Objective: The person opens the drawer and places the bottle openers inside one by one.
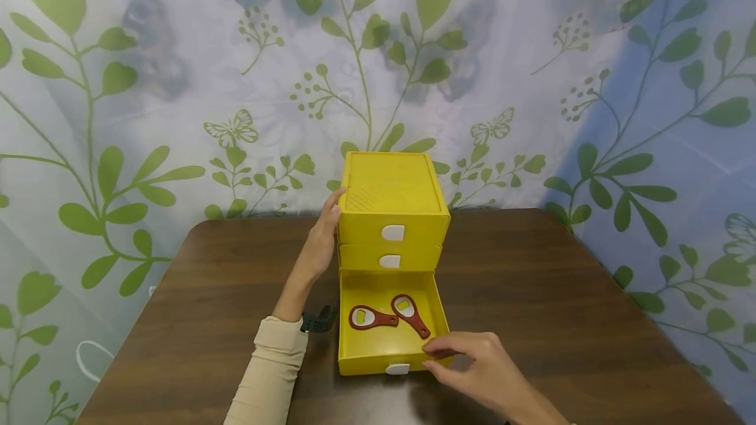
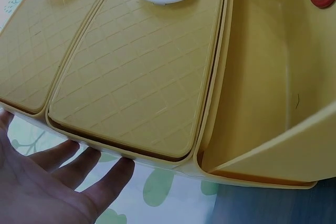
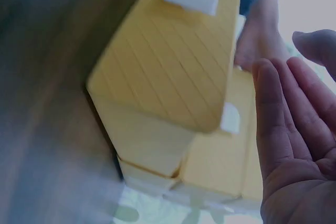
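Observation:
A yellow three-drawer cabinet (image 1: 394, 185) with white handles stands on the table, its bottom drawer (image 1: 378, 347) pulled out. Two red bottle openers, one on the left (image 1: 372, 317) and one on the right (image 1: 410, 315), lie in that drawer with their narrow ends close together. My left hand (image 1: 319, 241) rests against the cabinet's left side, fingers extended along the wall, as the left wrist view also shows (image 2: 58, 182). Over the drawer's front right corner is my right hand (image 1: 478, 369), thumb and fingers apart with nothing between them; the right wrist view shows its fingers (image 3: 272, 114) extended.
The dark wooden table (image 1: 531, 294) spreads out on both sides of the cabinet. Behind it hangs a pale cloth (image 1: 260, 103) printed with green leaves and butterflies. A white loop of cord (image 1: 88, 356) shows beyond the table's left edge.

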Demonstrator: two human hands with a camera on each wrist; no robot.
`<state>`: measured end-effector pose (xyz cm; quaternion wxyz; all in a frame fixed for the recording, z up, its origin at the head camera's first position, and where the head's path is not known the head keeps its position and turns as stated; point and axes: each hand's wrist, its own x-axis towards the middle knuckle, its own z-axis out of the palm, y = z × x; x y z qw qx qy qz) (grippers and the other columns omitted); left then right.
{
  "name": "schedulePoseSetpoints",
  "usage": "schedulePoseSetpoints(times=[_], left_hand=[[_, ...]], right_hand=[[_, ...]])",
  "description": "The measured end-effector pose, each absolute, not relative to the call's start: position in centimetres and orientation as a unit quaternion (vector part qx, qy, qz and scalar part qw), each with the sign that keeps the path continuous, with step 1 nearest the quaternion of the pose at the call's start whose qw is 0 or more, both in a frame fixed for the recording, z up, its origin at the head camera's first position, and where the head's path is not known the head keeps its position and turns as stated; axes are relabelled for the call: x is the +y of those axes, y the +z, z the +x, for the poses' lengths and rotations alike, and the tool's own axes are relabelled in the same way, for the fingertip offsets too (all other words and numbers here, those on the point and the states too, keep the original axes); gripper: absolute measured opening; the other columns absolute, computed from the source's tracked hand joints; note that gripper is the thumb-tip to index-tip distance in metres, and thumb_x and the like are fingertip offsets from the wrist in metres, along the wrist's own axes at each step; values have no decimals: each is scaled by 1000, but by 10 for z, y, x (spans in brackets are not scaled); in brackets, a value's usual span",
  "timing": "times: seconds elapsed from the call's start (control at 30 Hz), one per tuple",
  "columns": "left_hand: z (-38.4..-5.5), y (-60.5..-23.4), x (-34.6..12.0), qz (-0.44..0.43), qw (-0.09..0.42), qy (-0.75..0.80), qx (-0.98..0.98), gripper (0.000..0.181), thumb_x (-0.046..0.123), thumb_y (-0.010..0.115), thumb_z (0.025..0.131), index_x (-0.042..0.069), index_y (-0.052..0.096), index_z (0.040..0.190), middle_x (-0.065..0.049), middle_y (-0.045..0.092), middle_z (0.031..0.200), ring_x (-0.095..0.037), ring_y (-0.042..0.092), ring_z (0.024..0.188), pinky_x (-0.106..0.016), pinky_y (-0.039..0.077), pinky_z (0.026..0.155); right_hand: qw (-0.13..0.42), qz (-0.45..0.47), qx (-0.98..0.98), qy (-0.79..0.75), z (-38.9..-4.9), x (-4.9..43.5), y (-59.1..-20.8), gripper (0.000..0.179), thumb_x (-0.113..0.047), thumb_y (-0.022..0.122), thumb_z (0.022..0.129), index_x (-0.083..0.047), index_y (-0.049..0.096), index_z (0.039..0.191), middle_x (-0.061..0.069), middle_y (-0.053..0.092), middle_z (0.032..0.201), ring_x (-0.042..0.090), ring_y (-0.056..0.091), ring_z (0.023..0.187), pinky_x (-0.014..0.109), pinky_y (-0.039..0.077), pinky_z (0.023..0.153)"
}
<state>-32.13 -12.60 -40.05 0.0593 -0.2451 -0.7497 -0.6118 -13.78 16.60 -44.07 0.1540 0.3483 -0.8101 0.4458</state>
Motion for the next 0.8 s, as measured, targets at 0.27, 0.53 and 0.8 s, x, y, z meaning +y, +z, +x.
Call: schedulePoseSetpoints(times=[0.27, 0.53, 0.8], left_hand=[[-323, -402, -127, -245, 60, -608, -753, 52, 45, 23, 113, 36, 21, 164, 2, 15, 172, -24, 19, 157, -60, 16, 124], [-319, -396, -126, -238, 40, -604, -759, 54, 31, 22, 114, 24, 15, 167, -5, 11, 173, -28, 17, 158, -58, 16, 125], [-319, -396, -125, -240, 42, -606, -757, 54, 31, 22, 114, 24, 15, 167, -4, 11, 173, -28, 16, 158, -59, 15, 125]], right_hand=[[97, 363, -819, 434, -133, 156, -458, 14, -9, 78, 92, -9, 79, 106, 3, 80, 94, 0, 73, 81, 21, 59, 67], [90, 326, -848, 407, -133, 151, -467, 14, -17, 79, 93, -13, 81, 106, -2, 80, 96, -5, 72, 84, 14, 56, 69], [116, 300, -869, 375, -137, 146, -469, 6, -18, 82, 90, -19, 83, 96, -11, 79, 87, -11, 68, 78, 10, 53, 65]])
